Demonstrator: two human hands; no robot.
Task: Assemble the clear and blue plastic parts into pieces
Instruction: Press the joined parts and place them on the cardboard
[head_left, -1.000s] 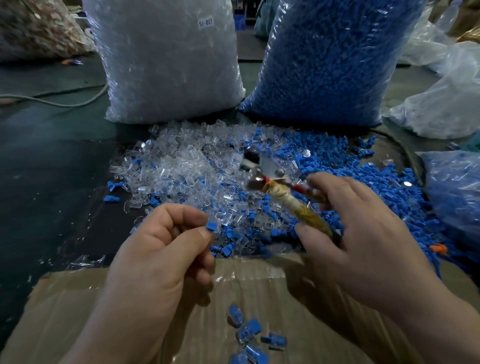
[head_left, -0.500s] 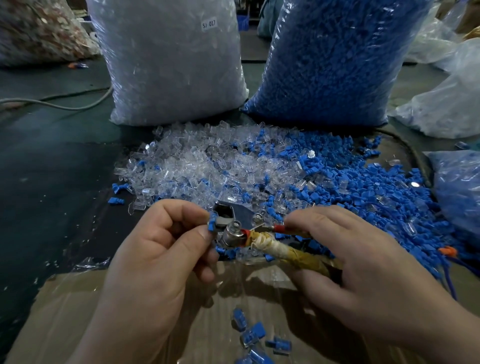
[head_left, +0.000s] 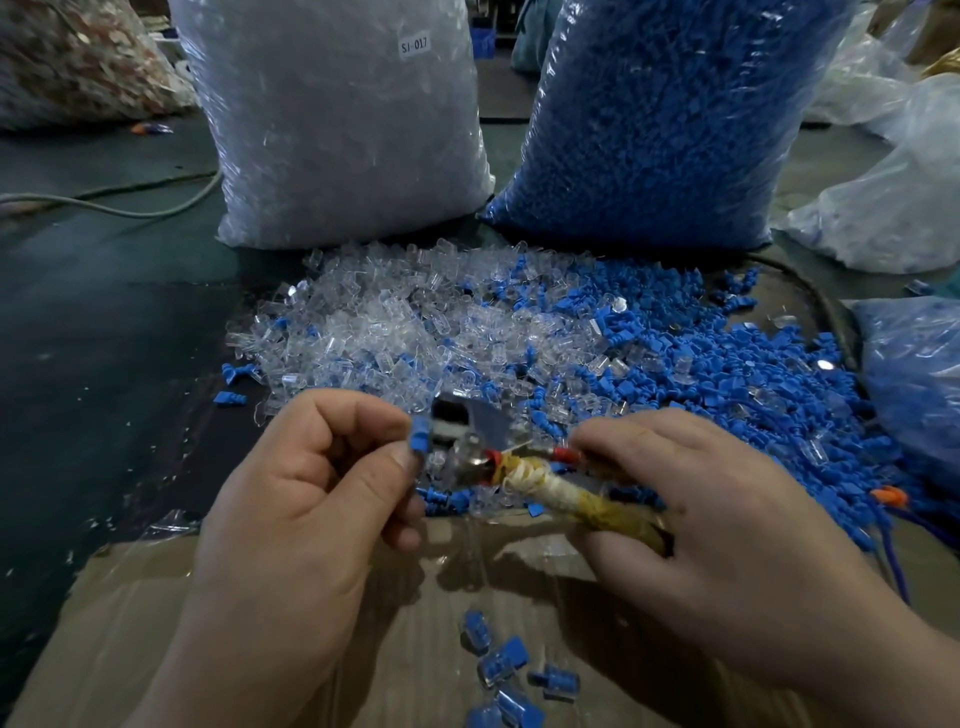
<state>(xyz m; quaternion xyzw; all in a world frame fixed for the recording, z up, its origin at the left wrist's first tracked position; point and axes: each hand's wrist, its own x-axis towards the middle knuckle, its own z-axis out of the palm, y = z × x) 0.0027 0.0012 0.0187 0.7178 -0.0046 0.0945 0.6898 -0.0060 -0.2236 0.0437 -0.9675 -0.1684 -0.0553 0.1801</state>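
Note:
My left hand (head_left: 306, 499) pinches a small blue plastic part (head_left: 420, 435) between thumb and forefinger. My right hand (head_left: 691, 525) grips a metal tool (head_left: 483, 447) by its handle wrapped in yellowish tape and cord (head_left: 576, 496). The tool's metal head sits right beside the blue part, with a clear piece at its tip. Behind the hands lies a heap of clear parts (head_left: 395, 322) that merges into a heap of blue parts (head_left: 717, 364). Several joined blue-and-clear pieces (head_left: 511, 670) lie on the cardboard (head_left: 130, 623) below my hands.
A large bag of clear parts (head_left: 337, 124) and a large bag of blue parts (head_left: 654, 119) stand behind the heaps. More plastic bags (head_left: 893, 208) sit at the right, another blue-filled bag (head_left: 919, 379) at the right edge. A grey cable (head_left: 119, 208) crosses the dark floor at left.
My right hand has brought the tool down and left from above the heap to my left hand, so its head now meets the blue part. My left hand stayed almost still.

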